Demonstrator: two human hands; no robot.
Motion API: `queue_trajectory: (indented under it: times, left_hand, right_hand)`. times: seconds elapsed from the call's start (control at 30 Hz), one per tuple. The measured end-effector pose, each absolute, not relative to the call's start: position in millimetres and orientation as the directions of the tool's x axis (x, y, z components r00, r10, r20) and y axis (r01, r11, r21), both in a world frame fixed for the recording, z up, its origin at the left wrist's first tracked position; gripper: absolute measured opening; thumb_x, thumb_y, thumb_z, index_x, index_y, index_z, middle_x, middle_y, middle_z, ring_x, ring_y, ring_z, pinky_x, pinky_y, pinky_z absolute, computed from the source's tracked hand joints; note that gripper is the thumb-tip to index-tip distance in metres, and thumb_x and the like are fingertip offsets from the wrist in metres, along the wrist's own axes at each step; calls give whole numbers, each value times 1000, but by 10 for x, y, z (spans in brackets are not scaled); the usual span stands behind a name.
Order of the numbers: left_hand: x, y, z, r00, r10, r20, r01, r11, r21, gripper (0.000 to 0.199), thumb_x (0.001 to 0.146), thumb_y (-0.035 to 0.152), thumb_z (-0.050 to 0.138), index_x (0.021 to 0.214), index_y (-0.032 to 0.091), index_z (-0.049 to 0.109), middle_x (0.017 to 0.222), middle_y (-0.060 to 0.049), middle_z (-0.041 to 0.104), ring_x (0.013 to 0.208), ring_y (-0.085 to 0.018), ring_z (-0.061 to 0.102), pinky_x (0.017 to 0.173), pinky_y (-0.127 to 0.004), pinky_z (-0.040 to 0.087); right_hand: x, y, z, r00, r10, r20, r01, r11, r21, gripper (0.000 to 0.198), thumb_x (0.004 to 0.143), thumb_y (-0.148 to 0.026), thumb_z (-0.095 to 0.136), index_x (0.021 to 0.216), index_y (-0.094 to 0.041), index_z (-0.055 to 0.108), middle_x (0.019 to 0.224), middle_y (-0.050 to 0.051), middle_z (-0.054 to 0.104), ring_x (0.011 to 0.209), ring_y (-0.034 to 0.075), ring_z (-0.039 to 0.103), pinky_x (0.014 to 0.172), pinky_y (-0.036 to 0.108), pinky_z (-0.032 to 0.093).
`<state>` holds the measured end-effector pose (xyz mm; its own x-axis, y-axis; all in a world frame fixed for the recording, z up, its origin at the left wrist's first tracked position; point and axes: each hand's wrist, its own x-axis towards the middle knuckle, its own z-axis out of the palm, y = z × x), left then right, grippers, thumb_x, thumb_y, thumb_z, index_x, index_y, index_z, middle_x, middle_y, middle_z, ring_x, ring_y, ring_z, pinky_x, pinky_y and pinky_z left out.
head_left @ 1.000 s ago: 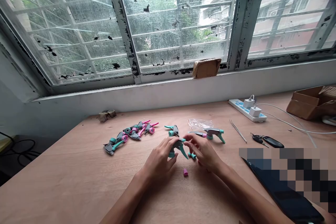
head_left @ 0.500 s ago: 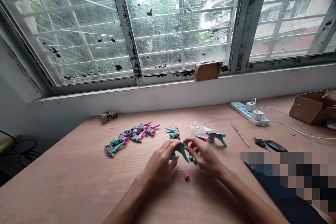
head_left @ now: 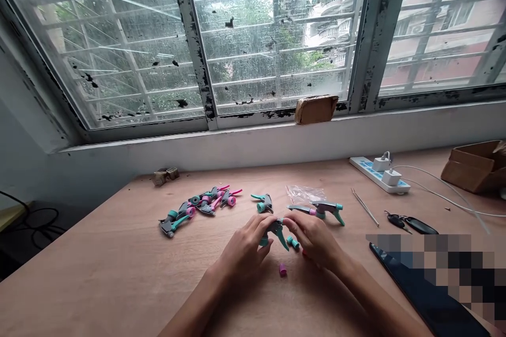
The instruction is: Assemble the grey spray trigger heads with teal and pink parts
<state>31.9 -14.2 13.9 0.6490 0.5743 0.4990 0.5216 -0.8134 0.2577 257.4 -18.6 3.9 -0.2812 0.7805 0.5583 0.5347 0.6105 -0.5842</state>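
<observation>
My left hand (head_left: 245, 242) is closed around a grey and teal trigger spray head (head_left: 280, 236), its teal lever pointing down to the right. My right hand (head_left: 315, 236) has its thumb and fingers pinched at the front end of that spray head, where a small teal nozzle partly shows between the fingertips. Below the hands lie small teal nozzle caps (head_left: 293, 243) and a magenta cap (head_left: 282, 270). Just beyond them rest another grey and teal spray head (head_left: 263, 203) and, to the right, a spray head with a teal lever (head_left: 329, 209).
At the left is a pile of grey, pink and teal spray heads (head_left: 207, 201). A clear plastic bag (head_left: 305, 193), tweezers (head_left: 366, 208), keys (head_left: 411, 223) and a power strip (head_left: 373, 172) lie right of centre. A cardboard box (head_left: 470, 168) stands far right; a dark flat object (head_left: 419, 284) lies near right.
My right hand has shifted slightly right and down, its fingers still at the front of the spray head. The teal caps below show more fully. The camera view has moved a little.
</observation>
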Motion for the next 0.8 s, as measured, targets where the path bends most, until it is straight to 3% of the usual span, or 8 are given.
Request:
queue_trajectory:
  times: [0.1, 0.23, 0.4, 0.67, 0.73, 0.8]
  left_hand:
    - [310, -120, 135, 619, 565, 546, 526, -814, 246, 61, 95, 10, 60, 149, 28, 37, 137, -12, 60, 126, -28, 61, 102, -46, 58]
    - [315, -109, 131, 597, 548, 586, 527, -818, 229, 62, 98, 17, 61, 152, 27, 33, 141, -15, 59, 129, -29, 60, 102, -47, 59]
    - [338, -123, 123, 654, 510, 559, 494, -847, 195, 71, 93, 19, 71, 153, 27, 34, 145, -13, 60, 134, -29, 58, 110, -48, 54]
    - [421, -189, 127, 678, 504, 535, 504, -849, 160, 75, 91, 28, 76, 153, 24, 34, 140, -15, 63, 126, -31, 64, 101, -45, 58]
    - [434, -201, 153, 673, 496, 549, 514, -847, 134, 73, 93, 30, 73, 153, 25, 34, 143, -15, 62, 128, -31, 62, 104, -47, 55]
    - [435, -203, 176, 651, 500, 571, 536, -836, 121, 69, 95, 31, 71, 154, 26, 34, 146, -14, 59, 131, -30, 59, 107, -48, 52]
  right_hand:
    - [2648, -192, 111, -215, 742, 635, 517, 638, -570, 30, 109, -39, 41, 117, -24, 65, 104, 8, 74, 82, 23, 70, 71, 34, 52]
    - [2727, -163, 146, -273, 709, 651, 460, 690, -559, 27, 105, -40, 52, 126, -29, 65, 118, 7, 71, 78, 20, 69, 68, 33, 56]
    - [2725, -138, 83, -357, 721, 594, 396, 693, -602, 25, 105, -41, 51, 117, -29, 69, 100, 5, 74, 81, 21, 68, 68, 32, 55]
    - [2762, -211, 145, -352, 768, 534, 550, 632, -546, 44, 109, -46, 37, 78, -23, 58, 70, 1, 59, 63, 18, 55, 60, 30, 41]
    - [2806, -224, 170, -337, 770, 543, 549, 629, -551, 46, 109, -48, 36, 75, -23, 57, 68, 1, 58, 62, 18, 55, 60, 31, 42]
    - [2845, -237, 184, -261, 778, 572, 503, 615, -607, 44, 109, -47, 33, 86, -23, 62, 70, 1, 60, 62, 18, 57, 61, 31, 45]
